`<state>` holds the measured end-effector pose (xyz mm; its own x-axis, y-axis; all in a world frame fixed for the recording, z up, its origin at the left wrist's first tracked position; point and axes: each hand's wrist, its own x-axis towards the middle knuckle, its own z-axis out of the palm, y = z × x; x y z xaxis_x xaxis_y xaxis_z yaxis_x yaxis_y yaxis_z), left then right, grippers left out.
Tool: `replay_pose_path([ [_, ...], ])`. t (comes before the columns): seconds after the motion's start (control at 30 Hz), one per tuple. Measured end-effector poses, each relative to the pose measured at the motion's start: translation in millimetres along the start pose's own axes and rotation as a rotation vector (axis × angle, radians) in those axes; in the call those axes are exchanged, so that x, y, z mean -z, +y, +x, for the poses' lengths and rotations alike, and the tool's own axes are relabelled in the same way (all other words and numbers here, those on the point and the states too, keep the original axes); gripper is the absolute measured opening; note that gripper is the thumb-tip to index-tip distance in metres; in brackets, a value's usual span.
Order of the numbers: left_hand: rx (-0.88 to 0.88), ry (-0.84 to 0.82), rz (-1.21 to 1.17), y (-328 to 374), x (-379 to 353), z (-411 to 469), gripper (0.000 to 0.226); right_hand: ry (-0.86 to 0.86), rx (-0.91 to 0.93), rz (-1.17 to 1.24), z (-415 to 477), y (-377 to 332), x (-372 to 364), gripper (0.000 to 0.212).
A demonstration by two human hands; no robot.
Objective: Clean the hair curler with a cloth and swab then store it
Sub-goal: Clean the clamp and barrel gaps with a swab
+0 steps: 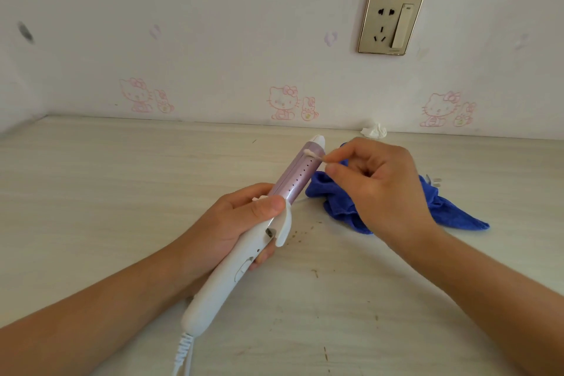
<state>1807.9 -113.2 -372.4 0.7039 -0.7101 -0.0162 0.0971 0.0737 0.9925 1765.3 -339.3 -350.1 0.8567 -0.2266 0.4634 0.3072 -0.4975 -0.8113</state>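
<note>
Left hand (241,223) wraps round the hair curler (232,278), thumb pressed on top just where the white handle meets the lilac barrel, holding it up off the table (122,192) and angled away toward the wall. Right hand (375,183) pinches a swab (314,156) between thumb and forefinger, other fingers curled in, the cotton tip touching the barrel near its white end cap. The curler's cord (183,351) trails off the bottom edge. Behind the right hand lies a crumpled blue cloth (451,210), a plug (435,181) peeking out just beyond it. Brown specks (300,232) dot the table beside the handle. A wadded tissue (374,130) sits against the wall, under the socket (390,24).
</note>
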Motion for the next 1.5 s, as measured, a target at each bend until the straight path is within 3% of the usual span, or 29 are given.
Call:
replay_pose_path([
  [0.13, 0.004, -0.011, -0.024, 1.1, -1.1, -0.6, 0.036, -0.148, 0.127, -0.008, -21.8, -13.9, -13.9, 0.019],
  [0.27, 0.029, -0.024, 0.006, 1.7, -0.9, -1.4, 0.044, 0.013, 0.017, -0.007, 1.0, -2.4, 0.4, 0.018],
  [0.43, 0.029, 0.009, -0.010, 3.3, -2.8, -2.1, 0.040, -0.148, 0.172, -0.056, -25.1, -15.6, -17.3, 0.019],
  [0.57, 0.049, -0.016, 0.062, 3.2, -4.5, -2.2, 0.045, -0.027, 0.025, -0.054, -1.9, 1.0, -2.2, 0.022],
  [0.7, 0.042, 0.006, 0.027, 2.6, -3.4, -1.5, 0.048, -0.172, 0.151, -0.036, -22.7, -12.8, -15.4, 0.018],
  [0.87, 0.052, -0.044, 0.062, 0.3, -1.4, -1.3, 0.055, 0.000, 0.014, -0.014, 1.7, -0.4, 0.7, 0.021],
  [1.0, 0.036, -0.042, 0.020, 0.7, -0.1, -1.0, 0.054, -0.188, 0.158, -0.027, -25.6, -17.0, -15.8, 0.027],
  [1.17, 0.020, -0.090, 0.040, -1.4, 2.3, -0.7, 0.051, -0.032, 0.020, -0.030, -0.4, -2.4, -0.1, 0.016],
  [1.33, 0.018, -0.067, 0.028, -1.9, 3.6, 1.5, 0.055, -0.208, 0.159, -0.057, -27.8, -16.5, -18.7, 0.020],
  [1.5, 0.010, -0.112, 0.051, -4.0, 5.8, 1.9, 0.054, 0.033, 0.010, -0.049, 2.9, -0.2, 3.4, 0.020],
])
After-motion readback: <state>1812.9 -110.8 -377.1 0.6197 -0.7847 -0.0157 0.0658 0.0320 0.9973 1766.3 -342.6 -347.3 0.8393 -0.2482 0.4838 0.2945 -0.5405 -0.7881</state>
